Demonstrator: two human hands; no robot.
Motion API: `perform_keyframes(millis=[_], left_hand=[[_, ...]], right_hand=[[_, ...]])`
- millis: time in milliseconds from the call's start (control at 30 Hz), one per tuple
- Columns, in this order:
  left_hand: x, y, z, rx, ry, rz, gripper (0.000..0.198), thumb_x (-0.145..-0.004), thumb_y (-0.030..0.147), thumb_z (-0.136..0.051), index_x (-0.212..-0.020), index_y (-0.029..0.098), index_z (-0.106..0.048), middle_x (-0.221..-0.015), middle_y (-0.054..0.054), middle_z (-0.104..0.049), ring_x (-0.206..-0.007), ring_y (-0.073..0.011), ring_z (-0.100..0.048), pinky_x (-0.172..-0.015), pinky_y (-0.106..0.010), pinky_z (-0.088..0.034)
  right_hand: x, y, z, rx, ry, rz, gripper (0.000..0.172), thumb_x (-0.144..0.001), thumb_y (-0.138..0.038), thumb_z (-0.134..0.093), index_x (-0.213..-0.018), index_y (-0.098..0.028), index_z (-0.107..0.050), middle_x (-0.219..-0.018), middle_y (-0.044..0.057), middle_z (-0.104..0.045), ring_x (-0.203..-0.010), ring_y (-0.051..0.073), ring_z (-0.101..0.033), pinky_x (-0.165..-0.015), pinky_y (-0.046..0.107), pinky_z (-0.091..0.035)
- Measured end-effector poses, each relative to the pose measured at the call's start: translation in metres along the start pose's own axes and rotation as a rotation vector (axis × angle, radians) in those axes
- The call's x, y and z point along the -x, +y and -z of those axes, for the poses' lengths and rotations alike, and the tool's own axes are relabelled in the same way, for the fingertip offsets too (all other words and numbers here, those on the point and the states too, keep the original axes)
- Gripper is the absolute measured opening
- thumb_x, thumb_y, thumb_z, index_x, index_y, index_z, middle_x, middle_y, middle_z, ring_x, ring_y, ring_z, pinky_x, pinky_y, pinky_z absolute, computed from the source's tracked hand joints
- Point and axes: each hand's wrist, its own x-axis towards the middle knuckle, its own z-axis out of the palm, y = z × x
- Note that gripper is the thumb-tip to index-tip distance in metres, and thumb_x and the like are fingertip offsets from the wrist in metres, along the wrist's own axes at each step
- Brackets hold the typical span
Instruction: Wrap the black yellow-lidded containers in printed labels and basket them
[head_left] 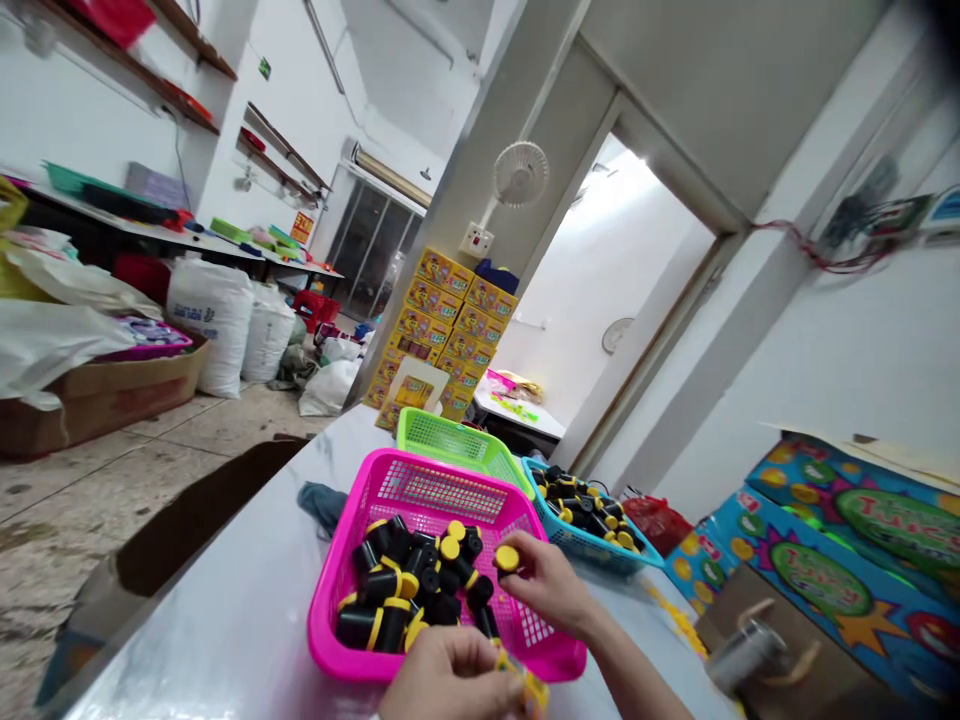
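Note:
A pink basket on the white table holds several black cylinders with yellow caps. My right hand reaches over the basket's right side, its fingers pinched on one yellow-capped black cylinder. My left hand is at the bottom edge, just in front of the basket, with its fingers closed around a small yellow piece that is partly cut off.
A green basket stands behind the pink one. A blue basket at the right holds more black and yellow parts. Colourful boxes lie at the right. Stacked yellow cartons, white sacks and shelves fill the room behind.

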Motion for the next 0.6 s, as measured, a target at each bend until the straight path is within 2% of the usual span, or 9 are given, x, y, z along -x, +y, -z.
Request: perform_keyframes(millis=[67, 100, 167, 233, 300, 367, 433, 600], left_hand=[[0.002, 0.016, 0.0, 0.065, 0.036, 0.002, 0.033, -0.071, 0.044, -0.081, -0.075, 0.014, -0.069, -0.062, -0.003, -0.069, -0.044, -0.0082, -0.048, -0.047, -0.021, -0.03], [0.004, 0.024, 0.001, 0.084, 0.074, 0.013, 0.031, -0.076, 0.044, -0.076, -0.078, 0.014, -0.068, -0.054, 0.0, -0.065, -0.039, -0.0074, -0.042, -0.043, -0.021, -0.025], [0.009, 0.038, 0.003, 0.113, 0.123, 0.045, 0.026, -0.082, 0.04, -0.071, -0.083, 0.014, -0.067, -0.043, 0.004, -0.056, -0.032, -0.0061, -0.031, -0.039, -0.021, -0.017], [0.014, 0.05, 0.004, 0.154, 0.143, 0.041, 0.019, -0.084, 0.032, -0.07, -0.085, 0.013, -0.068, -0.042, 0.005, -0.053, -0.032, -0.0049, -0.03, -0.038, -0.02, -0.015], [0.016, 0.059, 0.005, 0.179, 0.15, 0.047, 0.014, -0.086, 0.024, -0.069, -0.086, 0.01, -0.071, -0.044, 0.004, -0.053, -0.033, -0.0038, -0.033, -0.039, -0.019, -0.016], [0.016, 0.064, 0.005, 0.217, 0.139, 0.067, 0.012, -0.087, 0.02, -0.07, -0.09, 0.009, -0.074, -0.048, 0.003, -0.056, -0.037, -0.0033, -0.038, -0.04, -0.018, -0.017], [0.015, 0.066, 0.005, 0.246, 0.14, 0.099, 0.012, -0.089, 0.018, -0.07, -0.088, 0.007, -0.074, -0.05, 0.002, -0.058, -0.039, -0.003, -0.041, -0.04, -0.017, -0.018], [0.014, 0.064, 0.007, 0.299, 0.138, 0.142, 0.011, -0.089, 0.015, -0.071, -0.083, 0.007, -0.072, -0.053, 0.001, -0.06, -0.037, -0.0012, -0.038, -0.037, -0.015, -0.016]], right_hand=[[0.025, -0.008, 0.004, -0.177, 0.06, -0.007, 0.03, -0.094, -0.023, -0.052, -0.124, -0.021, -0.055, -0.116, 0.01, -0.074, -0.102, 0.022, -0.073, -0.084, 0.034, -0.057], [0.037, -0.014, 0.004, -0.334, 0.105, -0.019, 0.035, -0.096, -0.026, -0.052, -0.13, -0.021, -0.052, -0.118, 0.011, -0.074, -0.102, 0.022, -0.073, -0.085, 0.035, -0.058], [0.057, -0.028, 0.001, -0.74, 0.235, -0.069, 0.04, -0.092, -0.033, -0.064, -0.129, -0.023, -0.055, -0.11, 0.011, -0.077, -0.097, 0.024, -0.074, -0.085, 0.037, -0.058], [0.069, -0.046, -0.004, -0.986, 0.361, -0.114, 0.042, -0.08, -0.035, -0.08, -0.117, -0.024, -0.065, -0.105, 0.008, -0.078, -0.095, 0.023, -0.073, -0.084, 0.034, -0.058], [0.073, -0.063, -0.007, -1.031, 0.488, -0.122, 0.039, -0.074, -0.035, -0.087, -0.108, -0.024, -0.072, -0.106, 0.007, -0.077, -0.093, 0.021, -0.071, -0.079, 0.029, -0.057], [0.073, -0.074, -0.009, -1.077, 0.578, -0.136, 0.04, -0.068, -0.032, -0.09, -0.105, -0.025, -0.075, -0.099, 0.003, -0.075, -0.086, 0.017, -0.069, -0.075, 0.025, -0.056], [0.073, -0.08, -0.011, -1.132, 0.591, -0.143, 0.037, -0.071, -0.031, -0.088, -0.106, -0.026, -0.076, -0.095, 0.001, -0.074, -0.084, 0.015, -0.069, -0.077, 0.024, -0.057], [0.078, -0.082, -0.02, -1.205, 0.603, -0.122, 0.034, -0.075, -0.031, -0.087, -0.107, -0.025, -0.078, -0.098, 0.002, -0.075, -0.087, 0.014, -0.071, -0.082, 0.024, -0.059]])
